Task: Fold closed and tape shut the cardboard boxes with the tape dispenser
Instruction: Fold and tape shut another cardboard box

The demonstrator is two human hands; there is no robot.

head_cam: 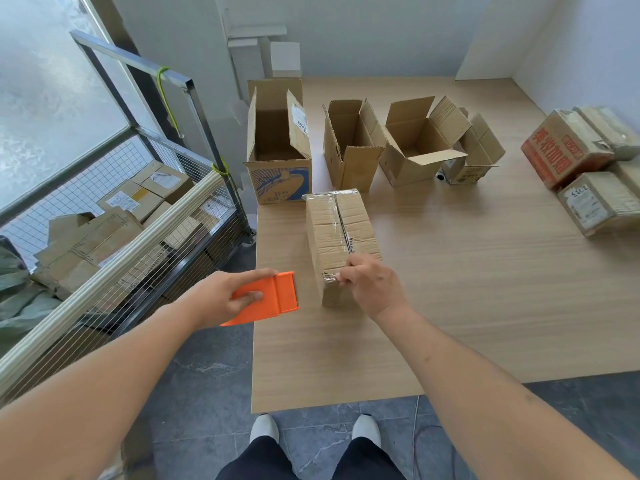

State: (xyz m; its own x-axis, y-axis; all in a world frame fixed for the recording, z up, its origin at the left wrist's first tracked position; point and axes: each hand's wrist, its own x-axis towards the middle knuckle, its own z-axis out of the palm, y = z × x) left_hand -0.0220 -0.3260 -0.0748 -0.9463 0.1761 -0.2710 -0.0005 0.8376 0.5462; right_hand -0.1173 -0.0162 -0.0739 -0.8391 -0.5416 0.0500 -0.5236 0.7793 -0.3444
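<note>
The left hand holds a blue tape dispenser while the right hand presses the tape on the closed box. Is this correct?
Not quite: the tape dispenser in the left hand is orange, not blue, as the head view shows. The rest holds: the right hand presses tape on the closed box.

**No sleeves, dark trousers, pale shoes**

Both forearms are bare all the way up, no sleeves showing, and nothing worn on either wrist or on the left hand (221, 299) or right hand (372, 284). Down below there's dark navy or black trousers (311, 459) and a pair of light grey-white shoes (265, 427) with rounded toes.
</note>
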